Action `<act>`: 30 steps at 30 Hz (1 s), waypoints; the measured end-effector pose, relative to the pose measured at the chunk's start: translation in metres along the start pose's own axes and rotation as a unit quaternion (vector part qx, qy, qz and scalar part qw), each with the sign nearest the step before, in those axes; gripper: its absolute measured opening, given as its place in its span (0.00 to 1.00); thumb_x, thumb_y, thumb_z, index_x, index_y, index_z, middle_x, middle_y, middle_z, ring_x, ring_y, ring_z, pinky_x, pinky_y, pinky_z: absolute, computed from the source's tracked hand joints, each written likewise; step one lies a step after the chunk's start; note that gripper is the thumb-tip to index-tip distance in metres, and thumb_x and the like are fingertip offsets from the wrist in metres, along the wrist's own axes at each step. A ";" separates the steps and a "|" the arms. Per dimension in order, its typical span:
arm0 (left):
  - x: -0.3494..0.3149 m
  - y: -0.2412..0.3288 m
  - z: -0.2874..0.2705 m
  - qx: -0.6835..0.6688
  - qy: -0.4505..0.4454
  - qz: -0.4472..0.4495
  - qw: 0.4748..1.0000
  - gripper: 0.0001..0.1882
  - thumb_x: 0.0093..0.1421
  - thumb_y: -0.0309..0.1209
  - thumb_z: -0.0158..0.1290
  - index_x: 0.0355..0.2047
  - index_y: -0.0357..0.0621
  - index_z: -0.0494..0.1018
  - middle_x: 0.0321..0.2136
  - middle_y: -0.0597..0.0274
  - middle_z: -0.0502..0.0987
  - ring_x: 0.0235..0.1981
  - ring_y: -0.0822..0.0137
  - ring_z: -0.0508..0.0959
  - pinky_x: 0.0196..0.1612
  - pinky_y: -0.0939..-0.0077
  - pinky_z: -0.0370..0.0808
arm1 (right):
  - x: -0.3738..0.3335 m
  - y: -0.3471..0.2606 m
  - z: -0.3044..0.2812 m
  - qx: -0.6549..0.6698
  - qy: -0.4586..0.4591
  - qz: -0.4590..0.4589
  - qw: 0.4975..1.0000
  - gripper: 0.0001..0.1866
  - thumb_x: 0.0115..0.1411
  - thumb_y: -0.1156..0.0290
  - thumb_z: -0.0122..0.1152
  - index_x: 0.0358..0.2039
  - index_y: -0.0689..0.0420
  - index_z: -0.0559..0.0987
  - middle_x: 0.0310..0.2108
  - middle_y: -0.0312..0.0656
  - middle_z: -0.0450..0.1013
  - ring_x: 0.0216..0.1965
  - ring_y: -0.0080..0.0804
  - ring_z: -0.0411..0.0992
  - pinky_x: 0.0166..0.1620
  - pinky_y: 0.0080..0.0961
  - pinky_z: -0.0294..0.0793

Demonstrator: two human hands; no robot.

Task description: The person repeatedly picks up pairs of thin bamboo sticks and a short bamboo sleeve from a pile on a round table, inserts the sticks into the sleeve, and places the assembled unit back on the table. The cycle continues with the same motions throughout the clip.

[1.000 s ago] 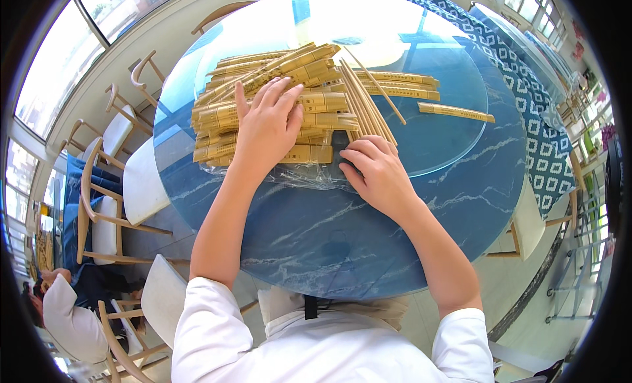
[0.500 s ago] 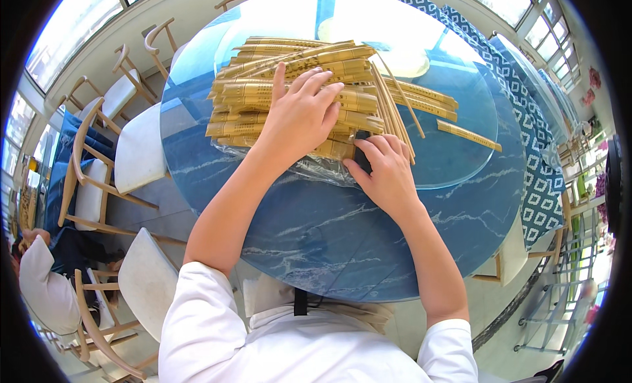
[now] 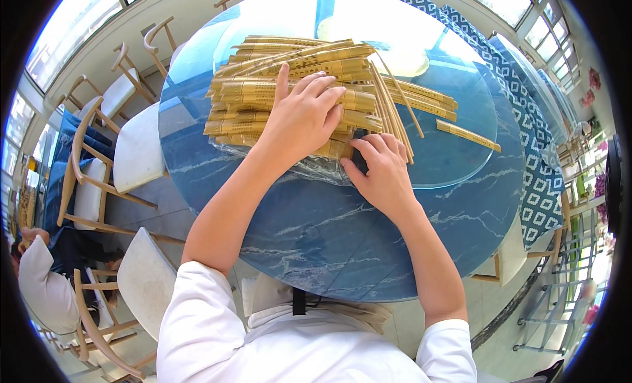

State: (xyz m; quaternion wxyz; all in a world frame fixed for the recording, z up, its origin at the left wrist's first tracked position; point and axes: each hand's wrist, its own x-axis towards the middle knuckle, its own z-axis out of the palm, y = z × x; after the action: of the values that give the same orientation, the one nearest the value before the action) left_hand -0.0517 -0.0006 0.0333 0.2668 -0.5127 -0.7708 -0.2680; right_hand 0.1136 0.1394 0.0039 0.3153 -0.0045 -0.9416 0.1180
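Observation:
A heap of gold paper-wrapped chopstick packets [image 3: 243, 93] lies on the blue round table, with clear plastic wrap [image 3: 322, 172] showing under its near edge. My left hand [image 3: 303, 116] rests on top of the heap, fingers spread over the packets and closed on none. At the heap's right end, my right hand [image 3: 382, 172] has its fingers curled against a small dark thing, mostly hidden, which I cannot make out. Just beyond these fingers several bare wooden chopsticks [image 3: 392, 116] lie together, one angled apart. More gold packets [image 3: 424, 100] lie to their right.
A single gold packet [image 3: 469, 135] lies apart on the glass turntable [image 3: 454, 165] atop the marbled table [image 3: 316, 245]. Wooden chairs with pale seats [image 3: 139, 149] stand at the left. A person in white [image 3: 46, 287] sits at the lower left. Patterned blue cloth [image 3: 543, 205] hangs at the right.
Hardly anything differs. My right hand has shifted very slightly left and away from me; my left hand stays on the heap, with its fingers still spread.

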 end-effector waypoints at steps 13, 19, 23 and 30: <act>-0.001 0.000 0.005 -0.007 -0.009 0.001 1.000 0.15 0.70 0.36 0.57 0.55 0.48 0.81 0.57 0.59 0.80 0.65 0.58 0.75 0.78 0.38 0.45 | -0.001 0.000 -0.004 -0.002 -0.012 -0.020 1.000 0.12 0.61 0.65 0.73 0.42 0.55 0.85 0.41 0.38 0.78 0.50 0.41 0.73 0.59 0.40 0.68; -0.001 0.000 0.003 -0.012 -0.019 -0.002 1.000 0.16 0.71 0.37 0.57 0.55 0.48 0.81 0.57 0.59 0.80 0.65 0.58 0.75 0.78 0.38 0.46 | -0.002 0.006 -0.002 0.021 -0.003 -0.029 0.999 0.07 0.61 0.67 0.72 0.36 0.56 0.86 0.40 0.37 0.78 0.48 0.40 0.74 0.58 0.39 0.69; 0.000 0.001 0.001 -0.020 -0.025 -0.006 0.999 0.16 0.71 0.37 0.57 0.55 0.48 0.81 0.57 0.59 0.80 0.65 0.58 0.75 0.77 0.37 0.46 | -0.001 0.009 -0.002 0.036 -0.002 -0.024 0.999 0.06 0.62 0.66 0.71 0.34 0.55 0.86 0.39 0.36 0.78 0.47 0.39 0.75 0.58 0.39 0.69; -0.001 -0.001 0.001 -0.024 -0.033 -0.007 0.999 0.16 0.71 0.37 0.57 0.56 0.48 0.81 0.58 0.59 0.80 0.65 0.58 0.75 0.78 0.38 0.45 | -0.001 0.010 -0.004 0.041 -0.010 -0.025 0.999 0.06 0.63 0.67 0.70 0.35 0.55 0.87 0.40 0.36 0.79 0.48 0.39 0.75 0.59 0.38 0.68</act>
State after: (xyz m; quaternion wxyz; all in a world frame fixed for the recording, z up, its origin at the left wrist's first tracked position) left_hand -0.0521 -0.0007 0.0317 0.2268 -0.5218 -0.7765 -0.2707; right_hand 0.1166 0.1497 0.0044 0.3089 0.0331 -0.9388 0.1487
